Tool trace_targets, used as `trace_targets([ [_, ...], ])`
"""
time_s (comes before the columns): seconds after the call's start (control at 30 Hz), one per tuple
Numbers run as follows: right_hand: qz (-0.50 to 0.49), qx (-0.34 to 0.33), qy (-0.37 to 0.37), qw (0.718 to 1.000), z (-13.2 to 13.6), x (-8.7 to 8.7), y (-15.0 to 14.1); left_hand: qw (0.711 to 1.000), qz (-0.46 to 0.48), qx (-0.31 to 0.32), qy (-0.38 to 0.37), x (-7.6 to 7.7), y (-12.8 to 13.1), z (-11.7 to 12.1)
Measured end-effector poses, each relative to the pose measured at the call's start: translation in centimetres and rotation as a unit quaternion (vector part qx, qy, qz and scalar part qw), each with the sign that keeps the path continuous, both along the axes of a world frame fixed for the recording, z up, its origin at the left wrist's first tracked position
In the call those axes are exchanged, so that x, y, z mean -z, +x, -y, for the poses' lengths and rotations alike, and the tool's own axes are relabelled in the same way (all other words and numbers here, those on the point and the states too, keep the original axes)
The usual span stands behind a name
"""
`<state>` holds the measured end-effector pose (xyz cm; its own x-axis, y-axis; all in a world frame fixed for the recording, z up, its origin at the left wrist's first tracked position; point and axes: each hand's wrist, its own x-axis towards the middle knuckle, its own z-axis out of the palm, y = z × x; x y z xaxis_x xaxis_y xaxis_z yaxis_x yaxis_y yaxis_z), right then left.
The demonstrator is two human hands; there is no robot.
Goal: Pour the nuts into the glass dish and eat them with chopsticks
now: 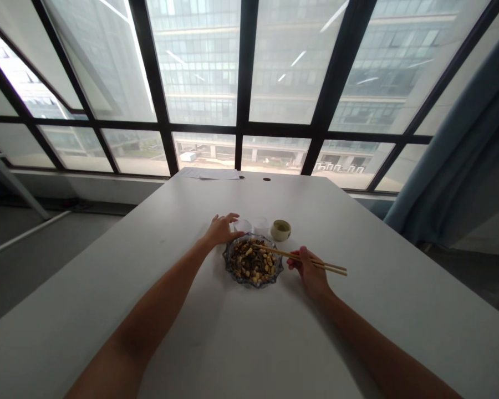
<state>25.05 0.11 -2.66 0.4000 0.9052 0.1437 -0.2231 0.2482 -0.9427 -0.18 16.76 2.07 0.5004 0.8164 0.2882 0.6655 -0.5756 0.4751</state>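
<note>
A scalloped glass bowl (232,265) full of mixed dark and yellow bits stands in the middle of the white table (191,310). My right hand (308,271) is closed on a pair of wooden chopsticks (332,267), and their tips reach over the bowl's contents. My left hand (222,228) lies at the bowl's far left rim with its fingers spread, touching the rim beside a small clear cup (243,225).
Behind the bowl stand a second clear cup (261,224) and a small green cup (280,229). Papers (210,173) lie at the table's far edge by the big window. A blue curtain (453,166) hangs at the right.
</note>
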Motion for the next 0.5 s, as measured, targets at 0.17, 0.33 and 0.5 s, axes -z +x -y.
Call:
trace_targets([
  [0.17,0.017,0.006,-0.004,1.000,-0.1,0.5,0.0,1.000,0.011,-0.005,0.018,0.1,0.1,0.4],
  [0.33,0.076,0.042,0.019,0.996,0.0,0.5,0.0,0.999,0.016,-0.007,0.036,-0.1,0.2,0.7],
  [0.5,0.143,0.073,0.049,0.986,0.7,-0.5,-0.4,0.996,0.050,0.016,0.068,0.4,0.1,0.4],
])
